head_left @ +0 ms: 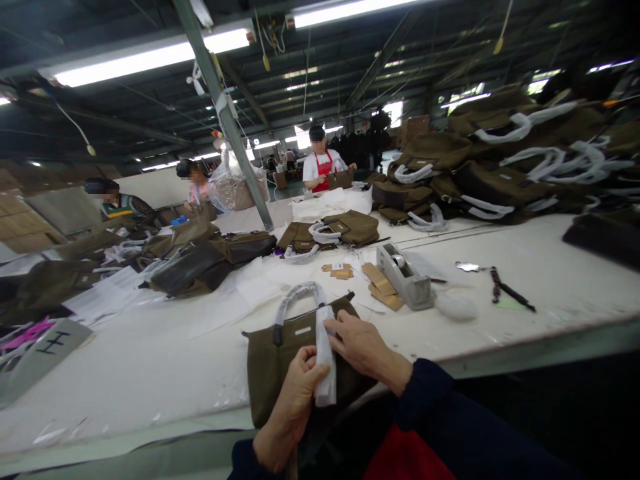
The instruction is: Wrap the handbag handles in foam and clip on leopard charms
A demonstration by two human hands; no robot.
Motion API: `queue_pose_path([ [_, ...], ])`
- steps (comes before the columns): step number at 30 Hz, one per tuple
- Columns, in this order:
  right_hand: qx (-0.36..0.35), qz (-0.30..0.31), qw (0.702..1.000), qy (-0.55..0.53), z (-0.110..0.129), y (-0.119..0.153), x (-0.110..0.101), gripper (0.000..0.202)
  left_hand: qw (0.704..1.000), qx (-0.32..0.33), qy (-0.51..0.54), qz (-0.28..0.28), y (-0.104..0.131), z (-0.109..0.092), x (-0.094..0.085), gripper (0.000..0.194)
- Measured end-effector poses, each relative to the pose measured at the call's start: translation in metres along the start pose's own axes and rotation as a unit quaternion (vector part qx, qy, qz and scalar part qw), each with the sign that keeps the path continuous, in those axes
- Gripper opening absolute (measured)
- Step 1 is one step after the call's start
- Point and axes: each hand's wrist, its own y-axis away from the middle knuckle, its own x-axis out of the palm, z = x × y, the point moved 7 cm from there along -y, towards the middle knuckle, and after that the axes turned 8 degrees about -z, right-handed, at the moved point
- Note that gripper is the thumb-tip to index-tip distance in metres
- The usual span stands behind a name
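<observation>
An olive handbag (270, 373) stands at the front edge of the white table, facing me. One of its handles, wrapped in white paper (299, 293), arches above its top. A strip of white wrapping paper (326, 337) hangs down the bag's front. My left hand (300, 383) pinches the lower part of this strip between thumb and fingers. My right hand (357, 340) lies against the strip's upper part, with its fingertips bent onto the paper. Whatever lies inside the strip is hidden.
Beyond the bag are a grey tape dispenser (407, 280), brown tags (383, 287) and thread snips on a dark cord (500, 287). Handbags pile up at right (490, 167) and left (210, 260). A grey bin (55, 353) stands at left. Several co-workers work behind, one in a red apron (323, 167).
</observation>
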Motion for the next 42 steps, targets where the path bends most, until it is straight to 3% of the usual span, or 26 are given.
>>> queue_pose_path([
  [3, -0.024, -0.038, 0.999, 0.001, 0.004, -0.006, -0.007, 0.027, 1.000, 0.000, -0.008, 0.003, 0.002, -0.001, 0.001, 0.045],
  [8, -0.144, 0.002, 0.989, 0.028, 0.016, -0.011, 0.002, 0.014, 1.000, -0.006, -0.006, -0.003, 0.001, 0.001, -0.002, 0.045],
  [17, -0.118, -0.027, 0.991, -0.065, 0.012, 0.013, -0.001, 0.009, 1.000, -0.013, 0.016, -0.001, 0.001, 0.003, -0.004, 0.047],
  [29, -0.141, -0.086, 0.981, -0.103, 0.024, 0.060, -0.013, 0.037, 1.000, -0.018, 0.023, -0.004, 0.008, -0.002, 0.000, 0.047],
  [36, -0.171, -0.097, 0.977, -0.086, 0.022, 0.068, -0.010, 0.044, 1.000, -0.016, 0.005, -0.001, 0.011, -0.004, -0.001, 0.042],
  [42, -0.171, -0.091, 0.978, -0.076, 0.022, 0.068, -0.010, 0.043, 0.997, -0.056, 0.057, 0.005, 0.012, -0.005, 0.003, 0.035],
])
